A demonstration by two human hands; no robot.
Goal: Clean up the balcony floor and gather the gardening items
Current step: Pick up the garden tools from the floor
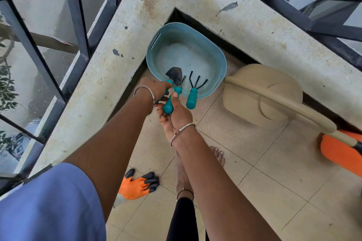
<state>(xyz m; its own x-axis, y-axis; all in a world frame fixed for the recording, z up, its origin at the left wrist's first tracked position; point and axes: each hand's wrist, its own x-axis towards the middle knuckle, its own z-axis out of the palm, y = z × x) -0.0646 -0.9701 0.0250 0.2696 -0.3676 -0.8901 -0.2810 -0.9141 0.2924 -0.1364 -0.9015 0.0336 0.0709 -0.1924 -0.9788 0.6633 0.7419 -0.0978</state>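
The person's left hand [156, 89] is closed round the teal handle of a small trowel [175, 75], whose dark pointed blade already hangs inside the blue basket [195, 29]. The right hand [178, 115] grips the bulbous teal handle of a second hand tool [168, 106], its thin metal head just over the basket's near rim (too small to say what kind of head it is). A three-pronged hand rake [193, 96] lies unheld, its black tines in the basket and its handle propped over the rim. These tools look light and rigid: smooth moulded plastic grips, swollen at the butt so that they sit well in a palm, with dark metal working ends that are better left untouched. The handle is the sensible place to hold each. The basket is thin perforated plastic with a slot handle in its wall, probably light enough to tip if a tool is dropped on its edge. It stands in the corner of the tiled floor [254, 172], against a stained concrete ledge [121, 49]. An orange glove [137, 185] with black claw tips, soft and floppy by the look of it, lies on the tiles near the person's bare feet, not yet gathered
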